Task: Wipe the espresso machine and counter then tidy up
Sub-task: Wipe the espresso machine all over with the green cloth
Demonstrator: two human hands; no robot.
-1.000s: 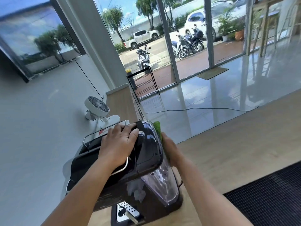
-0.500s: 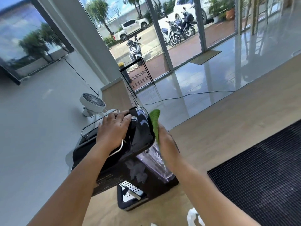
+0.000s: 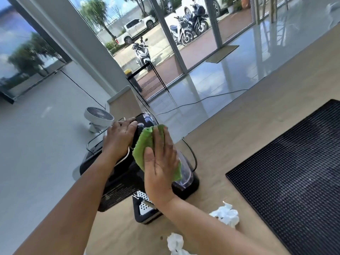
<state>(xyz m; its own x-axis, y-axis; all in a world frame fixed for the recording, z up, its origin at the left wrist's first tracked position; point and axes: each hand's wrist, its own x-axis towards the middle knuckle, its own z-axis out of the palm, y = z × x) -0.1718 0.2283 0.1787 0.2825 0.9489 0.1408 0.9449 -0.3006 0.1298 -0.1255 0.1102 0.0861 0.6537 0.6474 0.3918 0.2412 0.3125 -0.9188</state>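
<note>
The espresso machine [image 3: 117,177] stands on the wooden counter [image 3: 239,137], near its left edge, with a small white fan [image 3: 99,117] just behind it. Starting on the left, our left hand [image 3: 119,139] lies flat across the machine's top, fingers spread and curled over the glossy dark shell near the chrome rail, steadying rather than gripping. We judge the machine heavy and rigid enough to stay put under light pressure, though its polished plastic looks slippery, so a bracing hand on top makes sense. Its clear water tank [image 3: 184,173] on the right side seems the more fragile part and should not take hard pushing.

Moving right, our right hand [image 3: 161,162] presses the green cloth [image 3: 145,150] against the machine's upper right side, palm open and fingers extended, the cloth pinned under the hand rather than pinched. The cloth is soft and limp and will follow the curved shell; part of it folds out past the thumb.

Further right, crumpled white tissues [image 3: 226,214] lie on the counter in front of the machine, still to be cleared, and a black rubber mat [image 3: 294,172] lies well apart at the far right.
</note>
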